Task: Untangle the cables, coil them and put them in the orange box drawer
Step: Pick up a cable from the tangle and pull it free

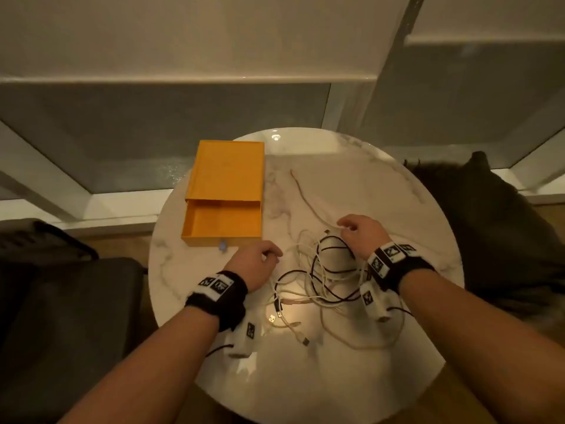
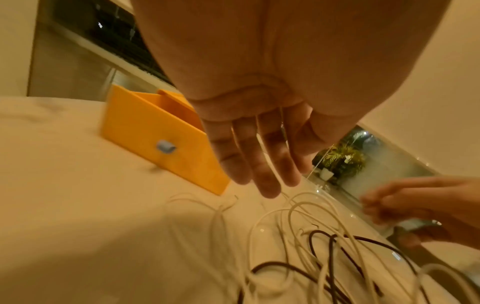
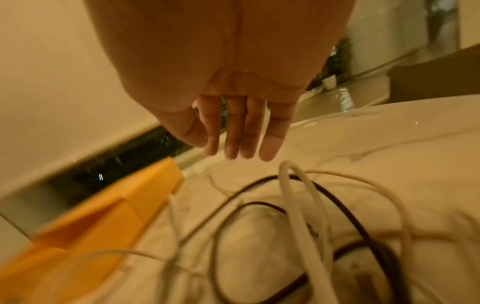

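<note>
Barely begun: cables [image 1: 318, 283] lie knotted on the surface [image 1: 397, 209] beside the open, bare orange box drawer [image 1: 223, 221]; left hand [image 1: 255, 264] and right hand [image 1: 360, 237] hover, fingers relaxed, gripping nothing.

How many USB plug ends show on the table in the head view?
3, near the left wrist: a dark USB plug, a white USB plug beside it, another pale one nearer the viewer. The tangle may hide more.
</note>
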`<state>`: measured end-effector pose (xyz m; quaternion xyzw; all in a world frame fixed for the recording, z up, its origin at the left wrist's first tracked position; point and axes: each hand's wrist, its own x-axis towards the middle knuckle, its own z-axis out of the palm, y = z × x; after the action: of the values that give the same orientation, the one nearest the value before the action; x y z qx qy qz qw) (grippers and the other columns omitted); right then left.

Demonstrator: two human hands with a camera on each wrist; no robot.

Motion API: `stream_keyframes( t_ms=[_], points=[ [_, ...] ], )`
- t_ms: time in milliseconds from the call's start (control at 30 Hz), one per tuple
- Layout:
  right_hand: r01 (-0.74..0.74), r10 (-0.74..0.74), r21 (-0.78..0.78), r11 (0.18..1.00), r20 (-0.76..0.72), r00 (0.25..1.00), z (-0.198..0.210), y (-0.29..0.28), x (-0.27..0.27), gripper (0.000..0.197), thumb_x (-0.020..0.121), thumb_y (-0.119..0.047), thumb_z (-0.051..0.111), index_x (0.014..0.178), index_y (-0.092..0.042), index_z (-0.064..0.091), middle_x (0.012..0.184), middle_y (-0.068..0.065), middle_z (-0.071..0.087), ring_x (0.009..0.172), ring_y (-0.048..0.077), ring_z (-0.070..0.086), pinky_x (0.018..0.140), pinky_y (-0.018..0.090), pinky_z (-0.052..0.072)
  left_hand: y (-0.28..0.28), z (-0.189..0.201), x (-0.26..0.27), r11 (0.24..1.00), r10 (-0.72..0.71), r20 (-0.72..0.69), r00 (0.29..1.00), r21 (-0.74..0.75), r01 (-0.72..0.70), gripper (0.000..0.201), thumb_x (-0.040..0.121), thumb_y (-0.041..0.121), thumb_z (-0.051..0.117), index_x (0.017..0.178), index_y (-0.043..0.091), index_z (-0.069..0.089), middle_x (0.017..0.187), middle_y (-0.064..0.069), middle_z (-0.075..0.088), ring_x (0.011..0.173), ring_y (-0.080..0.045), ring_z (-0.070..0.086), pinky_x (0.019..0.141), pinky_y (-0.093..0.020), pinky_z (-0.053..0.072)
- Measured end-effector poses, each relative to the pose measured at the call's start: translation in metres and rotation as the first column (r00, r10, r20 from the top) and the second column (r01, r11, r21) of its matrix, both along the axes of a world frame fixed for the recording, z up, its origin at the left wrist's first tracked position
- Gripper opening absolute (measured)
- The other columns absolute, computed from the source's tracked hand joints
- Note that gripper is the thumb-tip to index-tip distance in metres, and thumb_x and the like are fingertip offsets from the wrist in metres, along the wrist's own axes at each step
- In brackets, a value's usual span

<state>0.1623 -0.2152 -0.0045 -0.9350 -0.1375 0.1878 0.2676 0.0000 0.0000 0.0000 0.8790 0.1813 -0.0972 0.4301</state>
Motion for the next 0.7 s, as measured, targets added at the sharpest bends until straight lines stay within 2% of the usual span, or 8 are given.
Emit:
stream_keyframes(
  t_ms=[100,133,200,333,400,500,633,700],
  points=[
    [-0.148,0.113,-0.233,0.961,-0.157,0.981,-0.009,0.015,0.018,0.046,0.1,-0.025,0.047,0.146,-0.019,0.044,0.15,0.011,0.047,0.134,0.031,0.047,0.109,0.033,0.037,-0.01,0.001,0.031,0.998,-0.009,-0.019,1.0,0.06,0.01,0.021,0.097,0.024,0.048,0.104,0.026,0.068,0.107,0.006,0.067,0.089,-0.011,0.06,0.075,-0.022,0.044],
    [-0.188,0.135,-0.284,0.94,-0.194,0.972,-0.01,0.018,0.02,0.046,0.102,-0.028,0.045,0.147,-0.017,0.04,0.151,0.012,0.045,0.134,0.032,0.047,0.108,0.034,0.037,-0.013,0.003,0.038,0.997,-0.003,-0.022,1.0,0.071,0.005,0.022,0.097,0.025,0.048,0.104,0.026,0.068,0.107,0.006,0.067,0.091,-0.012,0.06,0.075,-0.022,0.043],
    [-0.205,0.137,-0.322,0.924,-0.223,0.965,-0.017,0.019,0.024,0.042,0.101,-0.034,0.046,0.138,-0.014,0.048,0.139,0.015,0.056,0.124,0.034,0.054,0.099,0.035,0.044,-0.02,0.002,0.046,0.997,-0.007,-0.025,1.0,0.077,0.009,0.022,0.097,0.027,0.048,0.103,0.026,0.069,0.107,0.005,0.069,0.093,-0.014,0.062,0.076,-0.022,0.044],
    [-0.173,0.159,-0.12,0.978,-0.118,0.98,-0.018,0.008,0.027,0.024,0.098,-0.031,0.053,0.107,-0.015,0.069,0.109,0.011,0.069,0.102,0.029,0.063,0.079,0.028,0.042,-0.034,0.001,0.062,0.991,-0.052,-0.097,0.994,0.116,0.064,0.031,0.097,0.038,0.044,0.103,0.022,0.07,0.1,0.001,0.072,0.091,-0.019,0.064,0.083,-0.034,0.054],
    [-0.18,0.182,0.061,0.982,-0.041,0.982,-0.005,0.0,0.021,0.017,0.094,-0.03,0.06,0.097,-0.021,0.074,0.1,0.005,0.07,0.094,0.021,0.063,0.082,0.028,0.045,-0.04,0.005,0.075,0.994,-0.028,-0.107,0.994,0.106,0.039,0.042,0.098,0.047,0.038,0.101,0.019,0.07,0.095,0.001,0.072,0.087,-0.019,0.065,0.085,-0.037,0.053],
    [-0.254,0.27,0.212,0.944,-0.047,0.962,0.016,-0.015,0.005,0.012,0.091,-0.03,0.066,0.094,-0.025,0.077,0.094,-0.005,0.073,0.091,0.012,0.066,0.087,0.029,0.051,-0.05,0.023,0.095,0.999,0.026,-0.08,0.996,-0.022,-0.028,0.051,0.1,0.053,0.032,0.106,0.016,0.065,0.092,0.002,0.073,0.08,-0.019,0.068,0.078,-0.033,0.05],
    [-0.322,0.335,0.208,0.924,-0.029,0.942,0.03,-0.035,-0.012,0.012,0.088,-0.029,0.07,0.097,-0.026,0.078,0.093,-0.011,0.072,0.089,0.008,0.065,0.087,0.026,0.051,-0.057,0.051,0.112,0.955,0.15,0.005,0.989,-0.26,-0.143,0.03,0.1,0.036,0.047,0.104,0.011,0.063,0.084,0.002,0.073,0.068,-0.017,0.066,0.064,-0.032,0.05],
    [-0.349,0.364,0.18,0.92,-0.054,0.93,0.034,-0.043,-0.015,0.013,0.089,-0.032,0.069,0.098,-0.027,0.077,0.092,-0.012,0.07,0.086,0.005,0.063,0.084,0.025,0.049,-0.057,0.061,0.113,0.946,0.162,0.07,0.984,-0.295,-0.134,0.022,0.1,0.024,0.048,0.101,0.01,0.065,0.079,0.0,0.072,0.063,-0.014,0.062,0.059,-0.031,0.049]
  ],
)
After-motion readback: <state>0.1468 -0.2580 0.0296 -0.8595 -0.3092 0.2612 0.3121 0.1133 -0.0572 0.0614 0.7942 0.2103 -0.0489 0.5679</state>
